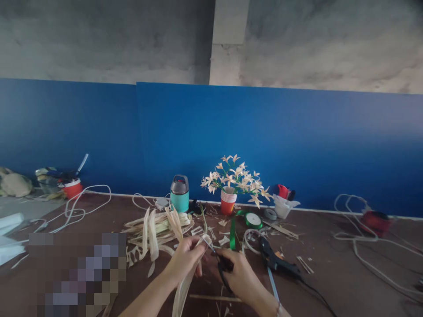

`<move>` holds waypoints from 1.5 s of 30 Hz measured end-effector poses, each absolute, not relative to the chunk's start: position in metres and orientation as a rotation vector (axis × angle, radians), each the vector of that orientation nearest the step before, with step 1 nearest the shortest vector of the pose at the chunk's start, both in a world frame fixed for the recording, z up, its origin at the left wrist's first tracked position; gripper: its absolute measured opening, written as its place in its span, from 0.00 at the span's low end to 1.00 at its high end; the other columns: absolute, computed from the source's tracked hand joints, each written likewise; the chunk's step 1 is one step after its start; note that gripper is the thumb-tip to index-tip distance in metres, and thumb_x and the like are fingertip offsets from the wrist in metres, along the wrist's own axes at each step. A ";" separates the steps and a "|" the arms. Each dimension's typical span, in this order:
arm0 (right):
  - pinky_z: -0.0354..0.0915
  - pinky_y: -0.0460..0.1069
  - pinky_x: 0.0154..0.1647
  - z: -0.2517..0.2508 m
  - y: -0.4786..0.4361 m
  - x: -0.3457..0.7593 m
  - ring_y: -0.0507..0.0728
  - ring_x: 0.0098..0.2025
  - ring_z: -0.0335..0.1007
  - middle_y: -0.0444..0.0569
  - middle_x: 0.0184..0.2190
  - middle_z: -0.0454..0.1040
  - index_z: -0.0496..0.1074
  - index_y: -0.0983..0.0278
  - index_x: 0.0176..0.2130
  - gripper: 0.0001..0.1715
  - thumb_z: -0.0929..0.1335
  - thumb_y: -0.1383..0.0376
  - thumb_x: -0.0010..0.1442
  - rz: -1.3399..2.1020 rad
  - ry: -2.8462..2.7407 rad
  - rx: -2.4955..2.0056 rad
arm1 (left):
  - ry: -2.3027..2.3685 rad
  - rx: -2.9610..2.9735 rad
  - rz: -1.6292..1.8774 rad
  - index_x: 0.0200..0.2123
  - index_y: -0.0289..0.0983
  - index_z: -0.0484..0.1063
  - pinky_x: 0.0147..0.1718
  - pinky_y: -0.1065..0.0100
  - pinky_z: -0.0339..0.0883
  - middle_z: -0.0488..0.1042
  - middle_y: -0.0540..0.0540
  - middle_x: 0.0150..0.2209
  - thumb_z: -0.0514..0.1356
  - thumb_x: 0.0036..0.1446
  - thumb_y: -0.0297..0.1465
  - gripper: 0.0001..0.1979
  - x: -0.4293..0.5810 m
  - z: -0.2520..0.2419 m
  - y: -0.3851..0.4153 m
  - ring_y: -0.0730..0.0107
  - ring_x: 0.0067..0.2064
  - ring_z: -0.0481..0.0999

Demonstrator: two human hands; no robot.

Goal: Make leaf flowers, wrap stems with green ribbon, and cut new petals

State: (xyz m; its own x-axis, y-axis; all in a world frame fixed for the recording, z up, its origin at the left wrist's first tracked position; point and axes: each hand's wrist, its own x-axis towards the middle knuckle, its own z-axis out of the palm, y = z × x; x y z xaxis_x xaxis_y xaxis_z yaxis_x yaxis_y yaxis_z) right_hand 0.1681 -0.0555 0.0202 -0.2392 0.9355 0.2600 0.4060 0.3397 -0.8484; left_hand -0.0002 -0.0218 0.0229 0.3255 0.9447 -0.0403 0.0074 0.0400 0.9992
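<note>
My left hand [185,257] is closed on a long pale dried-leaf strip [181,294] that hangs down toward me. My right hand [238,273] grips black-handled scissors [220,263], whose blades meet the strip's upper end near my left fingertips. Behind my hands lies a heap of dried leaf strips [155,226] on the brown floor. A black glue gun [276,260] with its cord lies just right of my right hand.
A red cup of pale handmade flowers [231,185], a teal flask [179,193], green ribbon roll [253,220], tape roll [271,214] and white cup [282,207] stand along the blue wall. White cables [360,251] trail at both sides. A blurred patch covers the lower left.
</note>
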 end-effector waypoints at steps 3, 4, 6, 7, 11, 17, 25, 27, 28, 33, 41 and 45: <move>0.55 0.44 0.23 0.023 -0.056 0.168 0.50 0.23 0.58 0.41 0.21 0.69 0.76 0.65 0.30 0.09 0.66 0.70 0.48 0.896 -1.830 -1.189 | 0.954 1.293 0.877 0.24 0.35 0.68 0.11 0.76 0.54 0.71 0.51 0.19 0.59 0.49 0.43 0.16 -0.005 0.025 -0.019 0.77 0.11 0.65; 0.55 0.44 0.23 0.022 -0.056 0.168 0.50 0.23 0.58 0.41 0.21 0.69 0.76 0.65 0.29 0.09 0.66 0.70 0.48 0.908 -1.838 -1.188 | 0.943 1.286 0.857 0.24 0.35 0.68 0.11 0.76 0.55 0.72 0.51 0.18 0.59 0.48 0.43 0.15 -0.006 0.025 -0.017 0.77 0.11 0.66; 0.56 0.44 0.24 0.020 -0.055 0.169 0.50 0.23 0.59 0.41 0.21 0.70 0.76 0.64 0.29 0.08 0.66 0.70 0.48 0.926 -1.847 -1.174 | 0.908 1.278 0.823 0.23 0.35 0.69 0.12 0.75 0.56 0.73 0.49 0.18 0.60 0.48 0.42 0.15 -0.010 0.023 -0.014 0.76 0.12 0.67; 0.56 0.44 0.24 0.018 -0.054 0.170 0.51 0.23 0.60 0.41 0.21 0.71 0.77 0.64 0.29 0.08 0.67 0.70 0.47 0.935 -1.845 -1.167 | 0.889 1.273 0.808 0.22 0.34 0.69 0.12 0.75 0.57 0.73 0.48 0.18 0.60 0.48 0.41 0.15 -0.012 0.022 -0.012 0.75 0.12 0.67; 0.60 0.44 0.25 0.011 -0.052 0.173 0.52 0.23 0.63 0.41 0.20 0.72 0.77 0.64 0.25 0.07 0.67 0.69 0.47 0.951 -1.811 -1.138 | 0.844 1.264 0.744 0.21 0.34 0.69 0.12 0.75 0.57 0.75 0.47 0.19 0.60 0.48 0.38 0.13 -0.019 0.019 -0.007 0.75 0.13 0.69; 0.60 0.44 0.24 0.011 -0.051 0.174 0.52 0.23 0.63 0.41 0.20 0.73 0.78 0.63 0.25 0.07 0.68 0.68 0.46 0.974 -1.838 -1.148 | 0.859 1.285 0.630 0.23 0.34 0.72 0.10 0.76 0.54 0.74 0.48 0.16 0.60 0.46 0.36 0.10 -0.026 0.023 -0.005 0.76 0.11 0.66; 0.53 0.43 0.22 0.012 -0.053 0.169 0.49 0.22 0.55 0.40 0.18 0.67 0.76 0.65 0.23 0.09 0.66 0.67 0.50 0.942 -1.926 -1.182 | 0.806 1.297 0.558 0.22 0.34 0.72 0.10 0.76 0.56 0.74 0.48 0.17 0.59 0.46 0.35 0.10 -0.029 0.014 -0.003 0.76 0.12 0.66; 0.51 0.43 0.21 0.012 -0.053 0.170 0.49 0.21 0.52 0.40 0.17 0.64 0.75 0.66 0.23 0.09 0.66 0.67 0.49 0.957 -1.933 -1.222 | 0.793 1.281 0.537 0.21 0.34 0.71 0.09 0.77 0.54 0.74 0.48 0.16 0.60 0.45 0.36 0.10 -0.030 0.013 -0.001 0.77 0.11 0.65; 0.51 0.43 0.21 0.012 -0.052 0.170 0.49 0.21 0.52 0.40 0.17 0.63 0.75 0.66 0.23 0.09 0.66 0.67 0.49 0.960 -1.935 -1.237 | 0.788 1.274 0.519 0.21 0.34 0.71 0.08 0.77 0.54 0.74 0.48 0.16 0.61 0.44 0.36 0.11 -0.030 0.013 0.000 0.77 0.11 0.65; 0.52 0.43 0.21 0.011 -0.049 0.174 0.48 0.21 0.52 0.40 0.17 0.62 0.75 0.67 0.23 0.07 0.67 0.68 0.47 0.966 -1.898 -1.248 | 0.757 1.258 0.426 0.26 0.32 0.74 0.08 0.76 0.55 0.74 0.48 0.15 0.62 0.40 0.38 0.14 -0.033 0.014 0.005 0.76 0.10 0.65; 0.60 0.43 0.27 0.014 -0.056 0.160 0.51 0.27 0.62 0.42 0.25 0.68 0.71 0.65 0.39 0.16 0.70 0.70 0.46 1.140 -1.634 -1.029 | 0.776 1.377 0.308 0.25 0.34 0.73 0.10 0.76 0.54 0.73 0.51 0.16 0.65 0.41 0.32 0.08 -0.013 0.016 -0.019 0.75 0.11 0.66; 0.64 0.45 0.33 0.014 -0.058 0.158 0.54 0.32 0.68 0.44 0.27 0.72 0.72 0.65 0.37 0.14 0.69 0.72 0.46 1.060 -1.651 -1.009 | 0.711 1.225 0.363 0.34 0.33 0.75 0.11 0.77 0.56 0.76 0.49 0.19 0.68 0.41 0.34 0.16 -0.011 0.021 -0.021 0.76 0.13 0.68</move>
